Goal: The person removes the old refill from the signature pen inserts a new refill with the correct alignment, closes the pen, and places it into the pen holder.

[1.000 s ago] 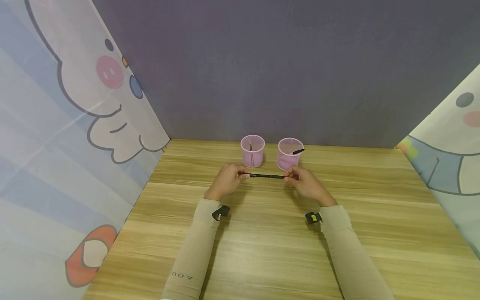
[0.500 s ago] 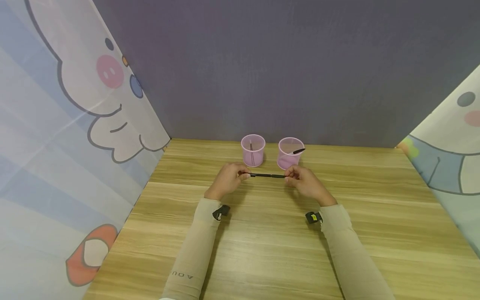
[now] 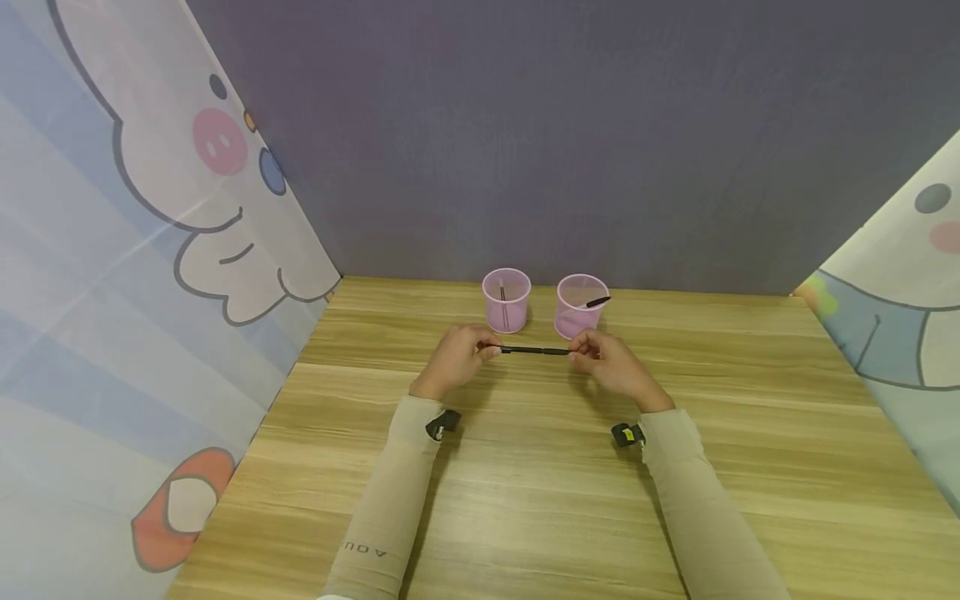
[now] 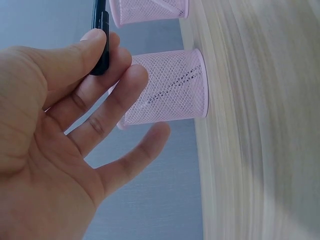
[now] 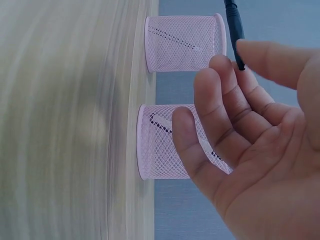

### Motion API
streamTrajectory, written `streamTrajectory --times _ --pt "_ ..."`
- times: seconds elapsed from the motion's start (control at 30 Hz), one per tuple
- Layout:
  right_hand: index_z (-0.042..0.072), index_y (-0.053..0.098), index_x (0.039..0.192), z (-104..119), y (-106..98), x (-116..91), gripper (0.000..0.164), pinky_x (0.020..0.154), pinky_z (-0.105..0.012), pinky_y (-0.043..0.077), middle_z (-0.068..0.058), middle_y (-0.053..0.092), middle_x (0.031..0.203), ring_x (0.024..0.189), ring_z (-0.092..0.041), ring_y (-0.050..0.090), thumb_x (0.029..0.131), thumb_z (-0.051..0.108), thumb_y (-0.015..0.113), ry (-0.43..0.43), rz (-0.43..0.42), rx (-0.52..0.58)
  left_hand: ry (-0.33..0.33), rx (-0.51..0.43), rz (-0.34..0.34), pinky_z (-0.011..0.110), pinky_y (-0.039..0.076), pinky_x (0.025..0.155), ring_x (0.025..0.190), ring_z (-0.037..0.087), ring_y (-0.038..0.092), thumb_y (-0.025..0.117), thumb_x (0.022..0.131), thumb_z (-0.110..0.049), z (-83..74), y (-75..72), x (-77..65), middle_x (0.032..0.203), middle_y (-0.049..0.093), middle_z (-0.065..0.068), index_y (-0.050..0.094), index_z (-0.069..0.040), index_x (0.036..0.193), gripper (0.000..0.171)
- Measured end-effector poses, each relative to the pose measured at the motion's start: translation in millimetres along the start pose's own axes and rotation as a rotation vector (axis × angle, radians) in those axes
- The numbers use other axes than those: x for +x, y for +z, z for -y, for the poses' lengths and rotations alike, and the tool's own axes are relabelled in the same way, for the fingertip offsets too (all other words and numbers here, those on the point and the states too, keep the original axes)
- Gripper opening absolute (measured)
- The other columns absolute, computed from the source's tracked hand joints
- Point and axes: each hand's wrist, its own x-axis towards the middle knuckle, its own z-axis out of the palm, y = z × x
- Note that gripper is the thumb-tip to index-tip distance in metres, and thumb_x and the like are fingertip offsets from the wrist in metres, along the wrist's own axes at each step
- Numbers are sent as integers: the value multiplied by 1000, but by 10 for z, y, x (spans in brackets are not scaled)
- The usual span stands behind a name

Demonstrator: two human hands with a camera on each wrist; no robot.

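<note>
Pen (image 3: 534, 351), black, is held off the bench (image 3: 525, 500), running nearly level from left to right, on the near side of two pink mesh cups. Left hand (image 3: 453, 360): grip together, clamped on the pen's clip end; thumb tip on one side, fingers behind; little finger spread away. Right hand (image 3: 613, 367): grip together on the pen's tapered end, thumb against the barrel; remaining fingers loosely bent, apart from it. The middle of the pen is bare between the two hands.

Left cup (image 3: 492, 317) and right cup (image 3: 565, 320) stand upright near the far edge of the bench, a gap between them. Left cup holds thin dark sticks (image 3: 504, 302); their number and kind are hard to make out through the mesh. Right cup holds a leaning pen-like item (image 3: 597, 302), dark end projecting past the right side of the rim; its lower part is blurred by the mesh.

Hidden or cut off: in the head view the fingertips cover both ends of the pen. Each wrist view cuts the pen at the top edge, showing one end only. Index finger contact is partly hidden on both hands. Sleeves (image 3: 386, 500) run out of the near edge.
</note>
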Motion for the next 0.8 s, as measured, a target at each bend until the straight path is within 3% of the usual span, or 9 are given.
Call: streamTrajectory --times 0.2,0.43,0.8 --pt "4 68 107 -2 -11 -7 17 76 -32 51 -15 69 94 86 -22 61 103 19 62 -11 5 -8 1 -3 -1 33 54 78 82 16 64 73 94 -17 -16 -23 -4 92 74 3 78 -9 97 10" --pt "-2 67 95 -5 -6 -13 30 68 -28 49 -16 64 82 75 -17 57 106 22 55 -14 35 -17 4 1 -4 33 54 78 82 16 65 74 93 -16 -16 -29 -16 92 75 3 78 -9 97 9" --pt "-3 66 92 -22 -1 -5 27 66 -25 49 -15 64 80 73 -17 58 106 17 55 -37 34 1 2 1 1 31 54 77 80 12 63 74 94 -17 -12 -35 -14 91 74 1 78 -10 97 9"
